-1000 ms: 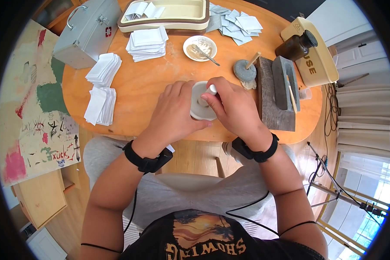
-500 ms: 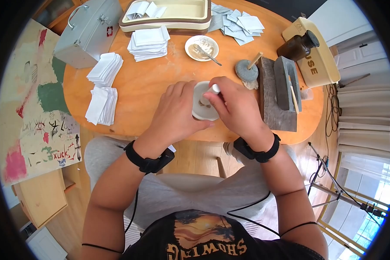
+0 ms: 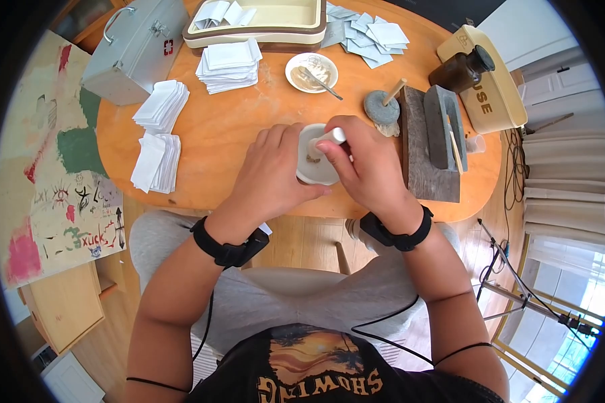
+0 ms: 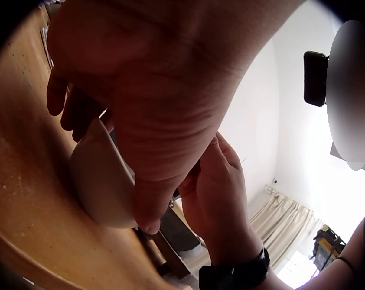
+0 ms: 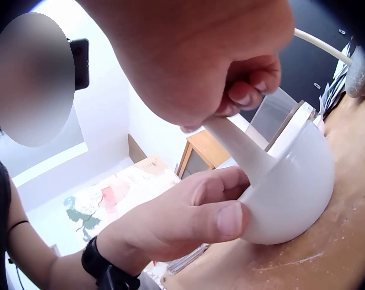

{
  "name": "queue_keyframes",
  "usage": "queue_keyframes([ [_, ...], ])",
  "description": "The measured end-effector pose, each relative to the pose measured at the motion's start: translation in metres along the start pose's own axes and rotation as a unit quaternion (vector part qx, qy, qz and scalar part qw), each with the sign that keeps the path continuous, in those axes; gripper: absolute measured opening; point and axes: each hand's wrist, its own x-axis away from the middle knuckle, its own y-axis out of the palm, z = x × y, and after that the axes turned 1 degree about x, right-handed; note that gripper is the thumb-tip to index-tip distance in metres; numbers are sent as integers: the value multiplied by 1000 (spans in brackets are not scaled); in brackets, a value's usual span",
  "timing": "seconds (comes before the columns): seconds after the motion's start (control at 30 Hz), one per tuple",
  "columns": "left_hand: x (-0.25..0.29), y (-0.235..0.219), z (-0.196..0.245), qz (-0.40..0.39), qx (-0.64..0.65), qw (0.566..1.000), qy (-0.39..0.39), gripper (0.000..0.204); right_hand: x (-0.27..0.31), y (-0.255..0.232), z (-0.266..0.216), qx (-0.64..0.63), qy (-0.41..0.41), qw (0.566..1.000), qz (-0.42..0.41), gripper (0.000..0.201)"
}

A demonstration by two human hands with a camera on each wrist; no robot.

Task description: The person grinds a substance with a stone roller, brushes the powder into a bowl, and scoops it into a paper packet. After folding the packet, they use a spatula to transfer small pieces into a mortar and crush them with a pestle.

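Note:
A white mortar bowl [image 3: 323,176] stands on the wooden table near its front edge, with a little brown matter inside. My left hand [image 3: 267,168] grips the bowl's left side, thumb along the near rim; in the left wrist view the thumb presses the bowl wall [image 4: 101,181]. My right hand [image 3: 370,161] holds the white pestle [image 3: 335,136], whose top leans right and whose lower end is in the bowl. The right wrist view shows the pestle [image 5: 240,145] slanting into the bowl [image 5: 297,187], with the fingers of my right hand [image 5: 206,66] curled round its upper part.
Behind the bowl is a dish [image 3: 294,79] with paste and a spoon. White paper stacks [image 3: 160,164] lie left, near a metal case [image 3: 138,57]. At right are a round grey stone [image 3: 376,107], a dark board [image 3: 417,161], a brown jar [image 3: 454,72] and a cream bin [image 3: 497,107].
The pestle has tilted further, its top shifting right and slightly away from the body, and my right fingers have shifted with it. The brown matter in the bowl shows more. My left hand keeps its grip.

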Motion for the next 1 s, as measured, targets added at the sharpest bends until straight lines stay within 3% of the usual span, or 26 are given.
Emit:
queue_keyframes([
  [0.1,-1,0,0,-1,0,1000,5,96,-2,1,-1,31,43,997,-59,27],
  [0.2,-1,0,0,-2,1,1000,1,96,1,1,-1,3,7,1000,-6,26],
  [0.3,0,1,0,-2,0,1000,-3,96,-2,2,-2,26,9,998,-52,25],
  [0.53,0,0,0,0,-7,1000,-2,95,0,3,-4,24,-24,999,-19,27],
  [0.73,0,0,0,5,-5,1000,14,97,-1,-1,-3,15,10,1000,-12,25],
  [0.8,-1,0,0,4,-5,1000,13,96,-1,1,-1,24,48,997,-57,25],
  [0.93,0,0,0,4,-2,1000,13,96,-1,-1,-2,-6,43,999,-25,26],
  [1.0,-1,-1,1,0,2,1000,5,96,-2,1,-3,16,63,995,-72,26],
])
